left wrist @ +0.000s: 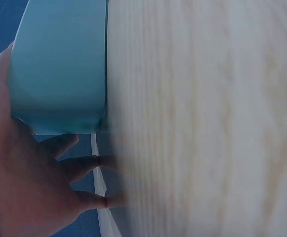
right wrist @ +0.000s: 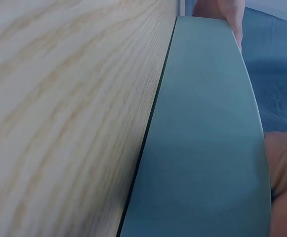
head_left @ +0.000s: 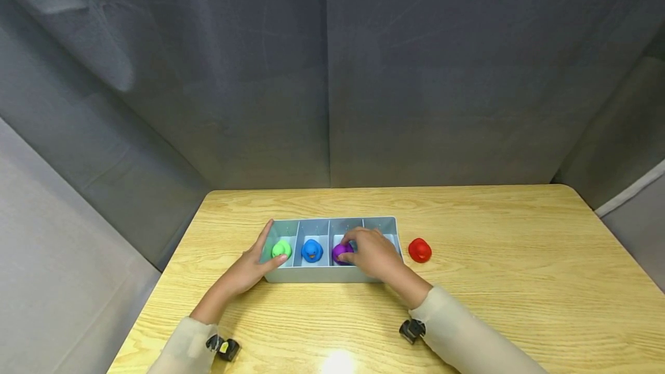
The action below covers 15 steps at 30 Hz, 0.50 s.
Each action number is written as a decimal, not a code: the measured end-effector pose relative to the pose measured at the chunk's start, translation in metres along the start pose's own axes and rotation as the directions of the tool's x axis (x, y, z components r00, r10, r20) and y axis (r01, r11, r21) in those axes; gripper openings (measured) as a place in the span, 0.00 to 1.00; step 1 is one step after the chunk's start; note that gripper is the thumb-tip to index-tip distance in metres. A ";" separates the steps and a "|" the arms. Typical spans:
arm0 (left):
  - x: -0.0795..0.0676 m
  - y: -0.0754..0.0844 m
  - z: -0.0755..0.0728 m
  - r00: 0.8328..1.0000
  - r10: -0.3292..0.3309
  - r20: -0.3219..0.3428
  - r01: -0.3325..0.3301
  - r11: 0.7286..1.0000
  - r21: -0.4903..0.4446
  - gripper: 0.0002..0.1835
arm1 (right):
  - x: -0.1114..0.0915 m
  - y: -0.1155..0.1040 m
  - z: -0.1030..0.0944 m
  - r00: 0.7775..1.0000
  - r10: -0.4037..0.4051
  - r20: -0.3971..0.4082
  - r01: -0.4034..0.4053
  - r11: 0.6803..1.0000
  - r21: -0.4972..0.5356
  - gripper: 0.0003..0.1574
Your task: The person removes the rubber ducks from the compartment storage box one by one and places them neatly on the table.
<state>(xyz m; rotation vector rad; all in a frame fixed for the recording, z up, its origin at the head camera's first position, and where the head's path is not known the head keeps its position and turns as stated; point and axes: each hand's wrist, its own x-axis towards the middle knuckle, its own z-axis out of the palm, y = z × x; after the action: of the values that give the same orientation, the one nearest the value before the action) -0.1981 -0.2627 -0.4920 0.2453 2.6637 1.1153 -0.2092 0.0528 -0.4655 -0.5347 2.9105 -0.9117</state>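
A pale grey-blue divided box [head_left: 312, 275] lies lengthwise on the table. Its leftmost compartment holds a green rubber duck [head_left: 281, 248]; beside that, a blue rubber duck [head_left: 312, 251] sits in the second. In the third, my right hand [head_left: 371, 251] pinches a purple rubber duck [head_left: 340, 253] between thumb and fingers, covering part of it and of the rightmost compartment. My left hand [head_left: 248, 270] rests on the box's left end, its straight thumb over the front rim and its fingers along the outer side. The left wrist view shows those fingers [left wrist: 79, 168] extended past the end wall.
Right of the box, a red rubber duck [head_left: 419, 250] lies on the wooden table [head_left: 519, 270]. Dark grey cloth [head_left: 327, 74] hangs behind the table's far edge. Each sleeve carries a black wrist camera [head_left: 412, 331].
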 end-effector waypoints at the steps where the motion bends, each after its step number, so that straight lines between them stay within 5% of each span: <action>1: 0.000 0.000 0.000 1.000 0.001 0.001 -0.001 1.000 -0.001 0.50 | 0.000 0.000 0.000 1.000 0.000 0.002 0.000 1.000 0.000 0.14; 15: -0.002 0.002 -0.002 1.000 -0.005 0.001 0.005 1.000 -0.002 0.50 | -0.004 -0.001 -0.001 0.998 -0.069 0.003 0.069 0.997 0.040 0.17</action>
<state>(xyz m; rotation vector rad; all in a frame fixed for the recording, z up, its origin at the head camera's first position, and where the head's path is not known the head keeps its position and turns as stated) -0.1961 -0.2629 -0.4891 0.2381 2.6611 1.1161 -0.2053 0.0535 -0.4643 -0.6366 2.8798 -0.9734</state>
